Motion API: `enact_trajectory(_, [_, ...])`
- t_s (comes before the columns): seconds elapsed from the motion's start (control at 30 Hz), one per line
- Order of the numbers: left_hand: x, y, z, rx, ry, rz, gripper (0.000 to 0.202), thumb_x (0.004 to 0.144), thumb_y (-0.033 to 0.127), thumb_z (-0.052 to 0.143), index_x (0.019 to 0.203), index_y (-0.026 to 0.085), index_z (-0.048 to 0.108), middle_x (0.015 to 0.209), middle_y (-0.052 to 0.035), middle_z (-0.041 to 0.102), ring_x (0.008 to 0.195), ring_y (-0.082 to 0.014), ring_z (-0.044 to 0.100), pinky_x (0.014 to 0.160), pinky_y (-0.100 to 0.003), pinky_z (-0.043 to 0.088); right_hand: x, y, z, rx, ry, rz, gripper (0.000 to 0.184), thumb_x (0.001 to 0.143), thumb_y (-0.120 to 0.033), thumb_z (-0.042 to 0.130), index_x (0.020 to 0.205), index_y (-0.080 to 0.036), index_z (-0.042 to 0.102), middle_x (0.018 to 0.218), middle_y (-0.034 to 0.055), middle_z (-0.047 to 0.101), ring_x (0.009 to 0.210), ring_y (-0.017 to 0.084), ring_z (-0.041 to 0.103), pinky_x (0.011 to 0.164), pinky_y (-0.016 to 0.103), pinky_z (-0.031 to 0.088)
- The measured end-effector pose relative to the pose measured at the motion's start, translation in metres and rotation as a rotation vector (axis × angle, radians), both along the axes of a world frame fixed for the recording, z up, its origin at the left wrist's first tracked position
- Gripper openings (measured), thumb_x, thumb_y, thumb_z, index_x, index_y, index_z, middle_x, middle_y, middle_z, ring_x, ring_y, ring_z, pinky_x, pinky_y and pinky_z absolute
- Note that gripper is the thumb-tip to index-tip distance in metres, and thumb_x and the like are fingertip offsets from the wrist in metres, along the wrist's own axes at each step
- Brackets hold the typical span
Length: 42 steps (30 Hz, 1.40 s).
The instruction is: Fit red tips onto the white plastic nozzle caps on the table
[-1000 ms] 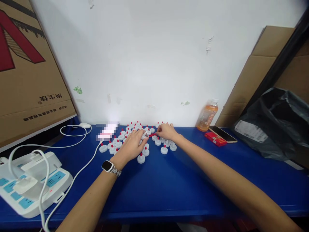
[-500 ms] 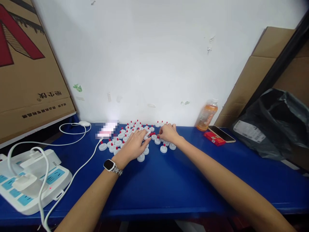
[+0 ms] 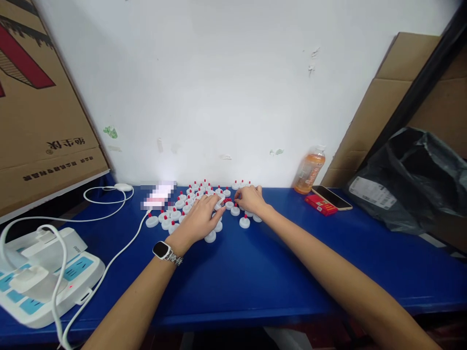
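My left hand [image 3: 202, 217] reaches over a spread of white round caps with red tips [image 3: 152, 220] on the blue table. A white round cap [image 3: 220, 202] is held between its thumb and fingers. Beside it lies a small heap of red tips [image 3: 227, 200]. My right hand [image 3: 251, 200] is closed in a pinch just right of that heap, with a bit of red showing at the fingertips. Below the right hand stand a white cap [image 3: 235, 210] and another red-tipped cap [image 3: 244, 222]. Part of the spread is hidden by both hands.
A white power strip [image 3: 51, 287] with cables lies at the left, near a lit, blurred-out device [image 3: 159, 195]. At the right are an orange drink bottle [image 3: 310, 170], a red packet [image 3: 321, 204], a phone [image 3: 332, 197] and a dark plastic bag [image 3: 412, 180]. Cardboard [image 3: 47, 121] leans at the left.
The view has shifted slightly, so everything sits a little further left. My right fingertips have come down slightly by the red heap; my left hand keeps hold of the white cap.
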State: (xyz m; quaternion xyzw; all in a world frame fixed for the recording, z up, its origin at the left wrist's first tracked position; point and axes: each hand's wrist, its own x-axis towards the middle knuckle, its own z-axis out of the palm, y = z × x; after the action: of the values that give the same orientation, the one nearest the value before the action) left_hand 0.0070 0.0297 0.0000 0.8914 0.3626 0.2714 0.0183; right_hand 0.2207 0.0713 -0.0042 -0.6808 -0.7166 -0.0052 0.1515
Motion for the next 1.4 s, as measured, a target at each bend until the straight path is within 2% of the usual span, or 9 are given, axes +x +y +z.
enact_trajectory(0.17, [0.0,0.0,0.0,0.004,-0.004,0.002,0.026,0.101,0.04,0.036,0.103,0.02,0.052,0.102,-0.008,0.062,0.095,-0.0255,0.055,0.085,-0.042,0.046,-0.003,0.001,0.003,0.004,0.003,0.04,0.013,0.081,-0.02,0.061,0.08,-0.021,0.075,0.091,0.0084,0.073,0.102,0.026,0.057,0.092,0.042,0.027])
enact_trajectory(0.27, [0.0,0.001,-0.001,0.012,-0.011,0.003,0.026,0.101,0.04,0.036,0.105,0.02,0.052,0.103,-0.0083,0.062,0.096,-0.0258,0.055,0.085,-0.043,0.046,-0.002,-0.004,0.008,0.09,0.069,0.082,0.012,0.081,-0.019,0.061,0.076,-0.018,0.072,0.089,0.0092,0.073,0.102,0.027,0.058,0.092,0.042,0.032])
enact_trajectory(0.37, [0.0,0.0,-0.001,0.022,-0.016,0.0,0.026,0.101,0.041,0.036,0.106,0.02,0.052,0.103,-0.0084,0.062,0.097,-0.026,0.056,0.084,-0.042,0.046,-0.004,-0.016,0.015,0.186,0.446,0.17,0.009,0.082,-0.022,0.061,0.082,-0.018,0.069,0.086,0.0073,0.073,0.089,0.022,0.064,0.083,0.035,0.043])
enact_trajectory(0.5, [0.003,-0.003,-0.001,0.037,-0.021,-0.017,0.026,0.101,0.04,0.036,0.109,0.02,0.051,0.103,-0.0087,0.06,0.098,-0.0256,0.055,0.086,-0.042,0.046,-0.012,-0.04,0.017,0.119,1.02,0.392,0.018,0.08,-0.035,0.068,0.084,-0.017,0.067,0.078,0.0045,0.072,0.071,0.017,0.066,0.067,0.028,0.049])
enact_trajectory(0.67, [0.006,-0.013,0.003,-0.004,-0.015,-0.042,0.027,0.102,0.04,0.035,0.107,0.02,0.052,0.1,-0.0082,0.059,0.094,-0.0243,0.055,0.085,-0.042,0.047,-0.019,-0.063,0.012,0.035,1.236,0.477,0.032,0.073,-0.048,0.077,0.081,-0.018,0.07,0.077,0.0036,0.072,0.071,0.015,0.065,0.068,0.028,0.051])
enact_trajectory(0.87, [0.006,-0.022,0.008,-0.054,-0.041,-0.07,0.03,0.102,0.039,0.035,0.121,0.02,0.049,0.106,-0.0085,0.06,0.1,-0.0247,0.057,0.091,-0.044,0.047,-0.016,-0.068,0.016,0.021,1.266,0.47,0.032,0.072,-0.049,0.078,0.079,-0.019,0.07,0.074,0.0022,0.07,0.067,0.013,0.062,0.065,0.026,0.05])
enact_trajectory(1.23, [0.009,-0.026,0.01,-0.073,-0.142,-0.143,0.027,0.102,0.037,0.035,0.116,0.019,0.049,0.108,-0.0098,0.059,0.102,-0.0234,0.058,0.092,-0.041,0.05,-0.029,-0.077,0.035,0.08,1.087,0.57,0.029,0.079,-0.047,0.072,0.075,-0.019,0.066,0.07,0.0011,0.067,0.062,0.013,0.059,0.06,0.026,0.047])
enact_trajectory(1.33, [0.007,-0.019,0.009,-0.054,-0.186,-0.088,0.038,0.102,0.04,0.037,0.133,0.019,0.04,0.126,-0.0137,0.054,0.118,-0.0259,0.053,0.101,-0.045,0.046,-0.026,-0.066,0.048,0.105,0.907,0.613,0.024,0.085,-0.042,0.066,0.079,-0.018,0.066,0.074,0.0022,0.069,0.066,0.014,0.06,0.063,0.027,0.048])
enact_trajectory(1.4, [0.004,-0.012,0.007,-0.017,-0.211,0.008,0.058,0.098,0.046,0.046,0.145,0.018,0.027,0.137,-0.0171,0.048,0.128,-0.03,0.047,0.107,-0.05,0.04,-0.019,-0.046,0.055,0.172,0.791,0.584,0.02,0.086,-0.037,0.062,0.083,-0.017,0.067,0.077,0.003,0.069,0.069,0.015,0.061,0.066,0.027,0.048])
